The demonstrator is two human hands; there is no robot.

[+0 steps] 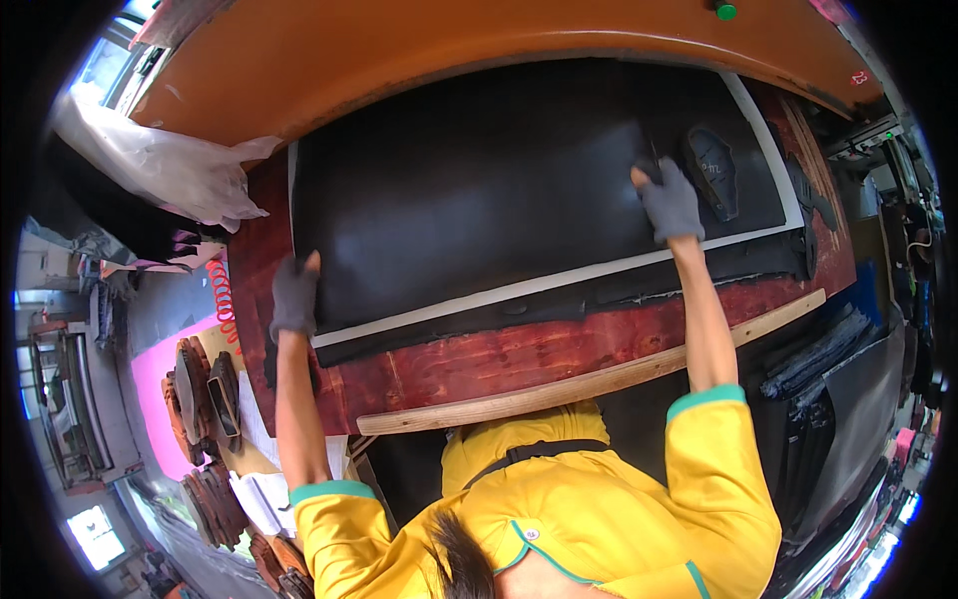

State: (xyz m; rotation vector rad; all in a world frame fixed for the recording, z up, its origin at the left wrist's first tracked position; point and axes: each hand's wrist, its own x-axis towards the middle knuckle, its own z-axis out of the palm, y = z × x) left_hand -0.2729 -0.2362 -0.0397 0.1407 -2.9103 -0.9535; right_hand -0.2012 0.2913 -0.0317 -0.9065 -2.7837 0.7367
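Note:
A large smooth black sheet (469, 190) lies on a white-edged layer (499, 297) on the dark red board. At its left edge, my gloved left hand (295, 295) is closed, with the bare thumb tip showing; it appears to pinch the sheet's edge. My gloved right hand (669, 202) is over the right part of the sheet, fingers curled and bare thumb tip pointing left. A thin dark line runs up from those fingers; what they hold is hidden. Just right of this hand lies a dark, sole-shaped cutting die (712, 172) with pale marks on it.
An orange machine beam (449, 40) spans the far side. A wooden strip (589, 371) edges the red board (449, 369) near me. Several sole-shaped dies (190, 389) stand at left, below translucent plastic sheeting (165, 160). Dark sheets (813, 399) are stacked at right.

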